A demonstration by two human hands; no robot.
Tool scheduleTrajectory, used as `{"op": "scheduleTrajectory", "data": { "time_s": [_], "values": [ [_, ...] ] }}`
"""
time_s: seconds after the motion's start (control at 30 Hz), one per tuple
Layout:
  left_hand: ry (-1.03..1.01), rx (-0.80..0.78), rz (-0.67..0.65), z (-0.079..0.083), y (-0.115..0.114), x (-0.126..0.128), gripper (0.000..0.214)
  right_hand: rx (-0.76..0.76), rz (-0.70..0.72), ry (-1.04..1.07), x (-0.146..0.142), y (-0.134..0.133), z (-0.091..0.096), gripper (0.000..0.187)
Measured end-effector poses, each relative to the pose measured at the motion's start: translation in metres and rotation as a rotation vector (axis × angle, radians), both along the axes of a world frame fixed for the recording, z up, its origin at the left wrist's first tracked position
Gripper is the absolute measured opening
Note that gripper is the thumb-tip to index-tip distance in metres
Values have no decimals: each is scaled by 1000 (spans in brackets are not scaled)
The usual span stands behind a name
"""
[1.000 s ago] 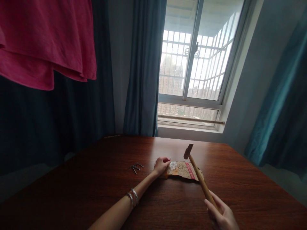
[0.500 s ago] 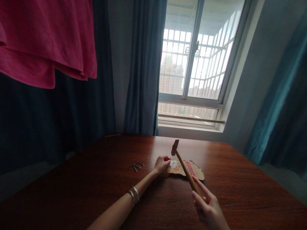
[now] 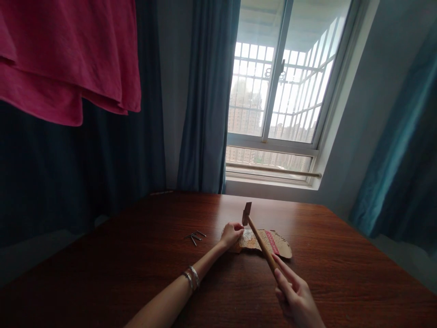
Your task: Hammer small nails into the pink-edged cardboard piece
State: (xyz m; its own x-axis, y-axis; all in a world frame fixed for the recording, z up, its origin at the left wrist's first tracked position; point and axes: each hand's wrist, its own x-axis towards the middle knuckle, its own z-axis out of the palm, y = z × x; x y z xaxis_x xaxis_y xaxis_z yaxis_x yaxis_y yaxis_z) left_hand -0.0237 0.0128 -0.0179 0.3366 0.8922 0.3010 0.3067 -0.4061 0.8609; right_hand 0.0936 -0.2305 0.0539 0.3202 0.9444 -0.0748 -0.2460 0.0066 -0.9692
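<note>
My right hand (image 3: 296, 291) is wrapped round the wooden handle of a hammer (image 3: 262, 246), which slants up and to the left. The hammer's head is right over the fingertips of my left hand (image 3: 232, 234). Those fingers are pinched together on a nail (image 3: 243, 227), of which only a small bit shows. My left hand rests at the left end of a flat, patterned board (image 3: 282, 246) with many small holes or dots and a pink band. Left of that hand, several loose nails (image 3: 194, 236) lie in a small heap on the table.
The brown wooden table (image 3: 136, 273) reaches back to the wall below a barred window (image 3: 273, 114). Blue curtains (image 3: 205, 100) hang behind it, and a pink cloth (image 3: 68, 68) hangs at the upper left. A thin rod (image 3: 273, 168) runs across the window's lower part.
The hammer's head has come down a little and slightly left, closer to my left fingertips. My left hand keeps its pinch beside the board.
</note>
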Motion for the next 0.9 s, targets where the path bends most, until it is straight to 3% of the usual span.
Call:
{"op": "scheduleTrajectory", "data": {
  "time_s": [0.2, 0.57, 0.9],
  "values": [
    [-5, 7, 0, -5, 3, 0, 21, -12, 0, -3, 0, -1, 4, 84],
    [44, -15, 17, 5, -5, 0, 19, -3, 4, -64, 0, -5, 7, 85],
    [-21, -65, -60, 1, 2, -2, 20, 6, -52, -48, -1, -4, 3, 82]
  ]
}}
